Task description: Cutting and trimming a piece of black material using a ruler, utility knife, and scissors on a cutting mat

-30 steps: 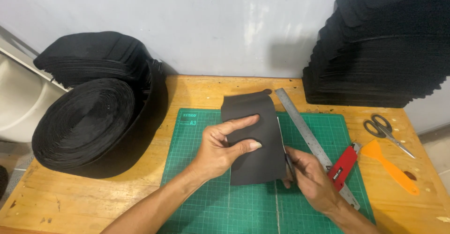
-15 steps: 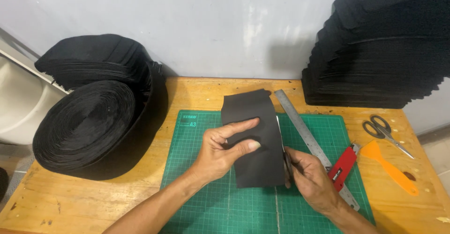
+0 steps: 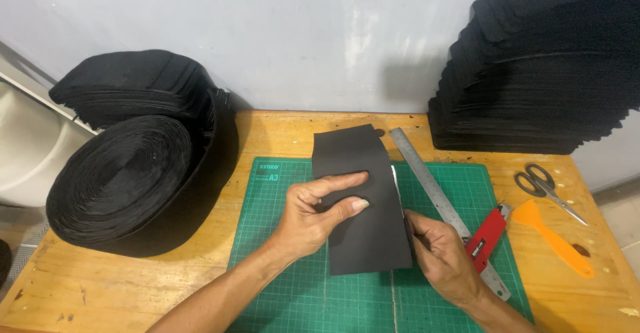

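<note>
Nearest me I count two hands on one green cutting mat point(image 3: 293, 293), which covers the middle of the front edge of the wooden tabletop point(image 3: 167, 286). My left hand point(image 3: 310, 220) lies on one black sheet point(image 3: 363, 200), fingers stretched flat across its left half and thumb pressed onto its middle, so it pins the sheet down rather than clasping it. My right hand point(image 3: 443, 260) sits at the sheet's lower right edge with fingers curled in; they touch that edge, but I cannot tell whether they pinch it or hold something thin, because the fingertips are hidden behind the sheet and the knuckles. The sheet lies mostly on the mat, its far end reaching past the mat's far edge onto bare wood. Just right of it I see one steel ruler point(image 3: 433, 193) running diagonally, its near end hidden under my right wrist, and one red utility knife point(image 3: 487, 238) beside that wrist. Toward the right edge lie one orange scraper point(image 3: 557, 240) and one pair of scissors point(image 3: 547, 190). At the far left corner stands one big roll of black strip point(image 3: 120, 180) with one stack of black pieces point(image 3: 133, 86) behind it; at the far right corner one tall pile of black sheets point(image 3: 540, 73) is cut off by the frame.
</note>
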